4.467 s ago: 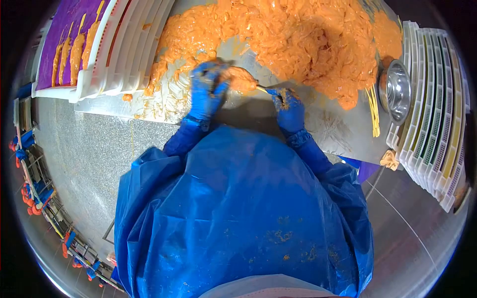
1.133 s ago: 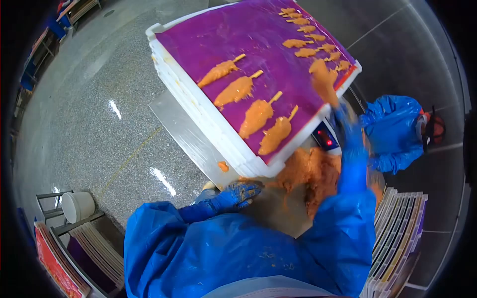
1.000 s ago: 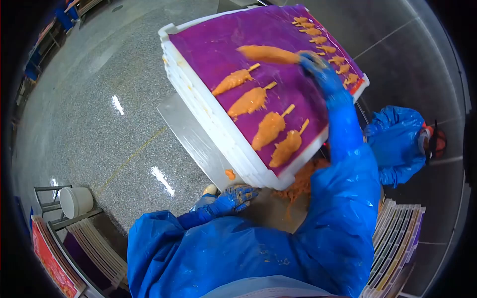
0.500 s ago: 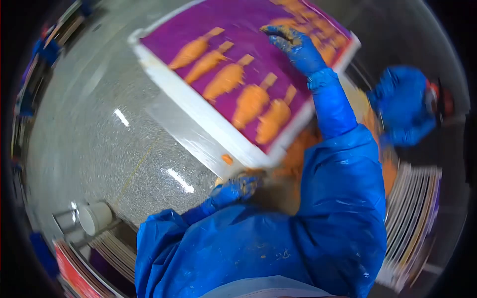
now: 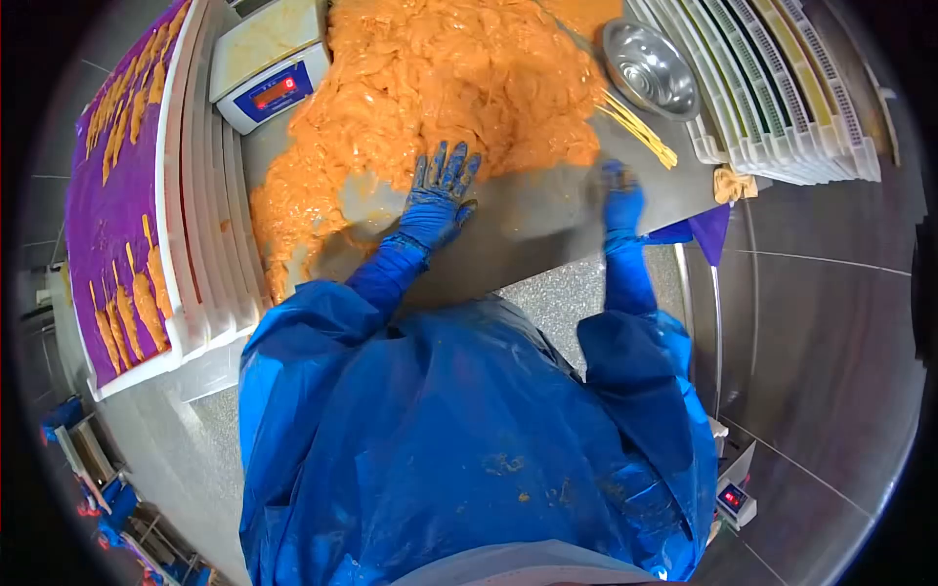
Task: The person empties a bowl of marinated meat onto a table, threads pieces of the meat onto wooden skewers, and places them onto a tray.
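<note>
My left hand (image 5: 442, 195), in a smeared blue glove, is open with its fingers spread at the near edge of a big heap of orange-coated raw meat (image 5: 459, 78). Over the steel table (image 5: 532, 220), my right hand (image 5: 621, 200) is blurred by motion, so its fingers cannot be made out. Closest to that hand lies a bundle of thin wooden sticks (image 5: 640, 132), between the meat and the table's right side.
A scale (image 5: 269, 73) with a red display stands beyond the heap at left. Stacked white trays (image 5: 200, 225) rise on the left, the top one carrying skewered meat (image 5: 144, 303) on purple sheeting. A steel bowl (image 5: 650, 68) and more stacked trays (image 5: 782, 88) are at right.
My view has swung from the tray of skewered meat to the meat heap. My right hand has left its place above that tray and is now over the table; my left hand is at the heap.
</note>
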The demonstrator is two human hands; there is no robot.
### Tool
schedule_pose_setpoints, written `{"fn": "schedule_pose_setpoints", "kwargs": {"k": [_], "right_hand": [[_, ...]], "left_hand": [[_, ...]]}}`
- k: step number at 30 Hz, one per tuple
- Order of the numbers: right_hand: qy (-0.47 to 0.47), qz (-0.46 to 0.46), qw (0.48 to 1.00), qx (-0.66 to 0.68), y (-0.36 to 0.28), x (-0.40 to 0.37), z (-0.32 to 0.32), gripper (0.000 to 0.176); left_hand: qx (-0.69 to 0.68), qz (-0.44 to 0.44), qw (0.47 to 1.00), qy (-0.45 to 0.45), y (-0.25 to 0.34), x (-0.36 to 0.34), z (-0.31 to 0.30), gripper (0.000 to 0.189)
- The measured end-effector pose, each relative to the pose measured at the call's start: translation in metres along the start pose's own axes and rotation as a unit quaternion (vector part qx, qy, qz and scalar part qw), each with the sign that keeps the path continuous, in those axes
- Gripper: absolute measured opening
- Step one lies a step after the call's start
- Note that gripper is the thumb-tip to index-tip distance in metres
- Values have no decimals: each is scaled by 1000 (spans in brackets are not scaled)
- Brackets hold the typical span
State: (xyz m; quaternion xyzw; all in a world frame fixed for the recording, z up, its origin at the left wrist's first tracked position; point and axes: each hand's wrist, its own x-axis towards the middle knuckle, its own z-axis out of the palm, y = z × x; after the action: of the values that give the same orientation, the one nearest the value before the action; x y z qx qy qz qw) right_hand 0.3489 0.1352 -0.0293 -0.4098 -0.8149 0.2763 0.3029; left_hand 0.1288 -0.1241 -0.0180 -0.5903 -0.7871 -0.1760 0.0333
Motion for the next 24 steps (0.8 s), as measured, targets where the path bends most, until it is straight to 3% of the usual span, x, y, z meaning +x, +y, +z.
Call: {"fn": "schedule_pose_setpoints", "kwargs": {"k": [1,2,3,4,5,6,7,8,9,10,13,16,19,20,21,22,23,24], "right_hand": [[38,-130,969,-205,42,17,-14,28],[69,-50,992,-88,33,25,-34,27],[89,1,995,-50,84,48,-38,28],[-22,78,948,-307,113,62,-53,30],[-11,58,937,-344,164,75,-46,28],[54,-130,973,-184,172,70,-47,20],[37,-50,997,-39,184,73,-35,22],[43,30,993,108,194,76,-24,23],[1,78,991,110,149,74,-36,24],[-58,-40,989,-130,140,82,-55,27],[87,-69,951,-289,115,92,-58,37],[21,-97,954,-284,180,126,-53,38],[-31,-43,943,-328,163,121,-56,37],[-33,-47,942,-330,157,121,-59,37],[-10,-44,948,-315,155,121,-61,36],[12,-39,953,-299,155,121,-61,35],[-33,-56,944,-323,154,125,-61,34],[-77,-67,931,-351,168,131,-64,34]], "left_hand": [[6,-7,1000,-3,2,-2,4,72],[-16,-5,999,-34,2,-10,4,69],[-36,-7,997,-68,0,-18,0,67],[-37,16,996,-76,-10,-28,6,61],[-73,22,995,-56,-14,-38,16,57],[-98,20,995,-27,-19,-40,17,54],[-334,-138,932,-22,-14,-34,1,47],[-161,-97,980,68,-18,-28,11,41],[-2,-67,992,104,-19,-33,9,36],[3,-111,992,61,-19,-32,5,33],[-51,-124,991,24,-26,-51,0,38],[-7,-113,992,49,-21,-77,-1,38],[-45,-96,992,74,-20,-105,-5,40],[-28,-53,992,112,-22,-112,-9,37],[-32,-58,992,112,-17,-114,-9,37],[-79,-126,981,127,-11,-116,-6,34],[-127,-191,963,140,-6,-119,-3,32],[-144,-162,970,113,-8,-122,6,32]]}}
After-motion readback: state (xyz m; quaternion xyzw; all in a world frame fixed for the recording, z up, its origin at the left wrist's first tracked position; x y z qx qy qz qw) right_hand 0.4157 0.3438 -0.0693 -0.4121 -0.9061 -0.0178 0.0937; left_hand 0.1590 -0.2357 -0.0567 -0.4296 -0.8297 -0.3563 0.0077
